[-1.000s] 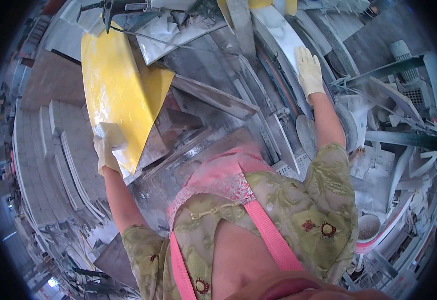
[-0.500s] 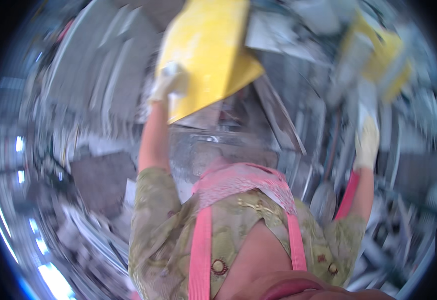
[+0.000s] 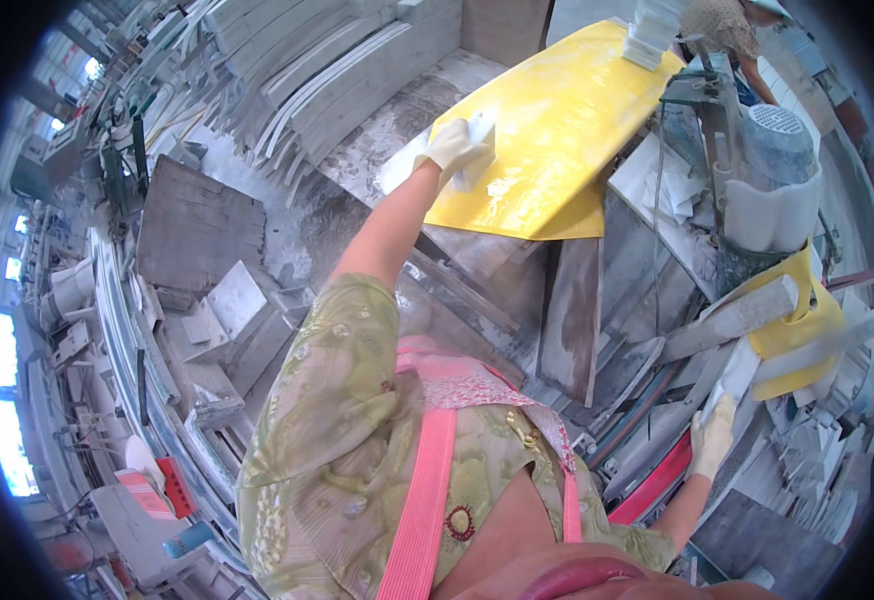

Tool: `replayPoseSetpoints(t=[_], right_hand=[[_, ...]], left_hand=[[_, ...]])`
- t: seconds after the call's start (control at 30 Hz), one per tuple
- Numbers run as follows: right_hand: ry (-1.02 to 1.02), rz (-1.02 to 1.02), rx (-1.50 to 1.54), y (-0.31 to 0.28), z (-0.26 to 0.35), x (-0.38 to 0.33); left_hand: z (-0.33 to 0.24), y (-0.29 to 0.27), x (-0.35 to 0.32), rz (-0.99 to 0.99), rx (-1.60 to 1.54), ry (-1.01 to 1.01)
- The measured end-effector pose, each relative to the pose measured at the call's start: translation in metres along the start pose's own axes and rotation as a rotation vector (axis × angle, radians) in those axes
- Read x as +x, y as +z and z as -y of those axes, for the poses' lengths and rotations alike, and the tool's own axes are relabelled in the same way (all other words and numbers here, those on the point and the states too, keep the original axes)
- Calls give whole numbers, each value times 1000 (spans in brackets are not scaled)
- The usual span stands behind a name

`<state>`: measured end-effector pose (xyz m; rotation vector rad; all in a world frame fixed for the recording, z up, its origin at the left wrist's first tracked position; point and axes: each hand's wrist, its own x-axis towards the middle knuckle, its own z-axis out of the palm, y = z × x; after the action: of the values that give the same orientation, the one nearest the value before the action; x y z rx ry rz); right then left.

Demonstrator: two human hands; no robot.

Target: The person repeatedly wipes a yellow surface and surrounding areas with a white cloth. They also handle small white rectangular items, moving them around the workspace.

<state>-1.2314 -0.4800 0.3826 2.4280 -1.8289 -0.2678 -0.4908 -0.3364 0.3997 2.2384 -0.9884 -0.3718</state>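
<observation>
My left hand (image 3: 454,146), in a pale glove, is closed around a small white block (image 3: 479,152). It is at the near left edge of a glossy wet yellow sheet (image 3: 547,125) draped over a bench. My right hand (image 3: 714,437), gloved too, grips the near end of a white strip (image 3: 733,382), low on the right. The strip points away toward a second yellow sheet (image 3: 795,330) lying over grey bars. A stack of white pieces (image 3: 651,38) stands on the far end of the first sheet.
A machine with a grey motor (image 3: 777,140) stands at the right, with another person (image 3: 722,25) behind it. Long pale slabs (image 3: 347,85) are stacked at the far left. A brown board (image 3: 197,222) leans at left. Offcuts and rails lie around me.
The view has turned and steadied, so the yellow sheet now appears farther right. My left hand still holds the white block and my right hand the strip, which now appears lower.
</observation>
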Motion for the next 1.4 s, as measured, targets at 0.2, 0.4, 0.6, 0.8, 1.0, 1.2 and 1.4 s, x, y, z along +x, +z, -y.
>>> replayPoseSetpoints(t=[0.2,0.4,0.6,0.8,1.0,1.2,1.4], right_hand=[[190,-37,275,-55,20,25],[-33,-189,1298,-118,234,16],[88,-108,1789,-156,477,34],[-154,-215,1434,-137,561,29],[-218,-276,1373,-92,578,55],[-322,-117,1425,-64,575,59],[-343,103,1535,-88,544,28]], left_hand=[[-6,0,3,35,-65,-45],[-1,10,1,33,-91,12],[8,27,-11,40,126,416],[-9,38,-32,37,-211,182],[-27,17,-38,169,-379,-62],[-30,6,-25,629,-777,-124],[-66,4,-44,268,-356,-84]])
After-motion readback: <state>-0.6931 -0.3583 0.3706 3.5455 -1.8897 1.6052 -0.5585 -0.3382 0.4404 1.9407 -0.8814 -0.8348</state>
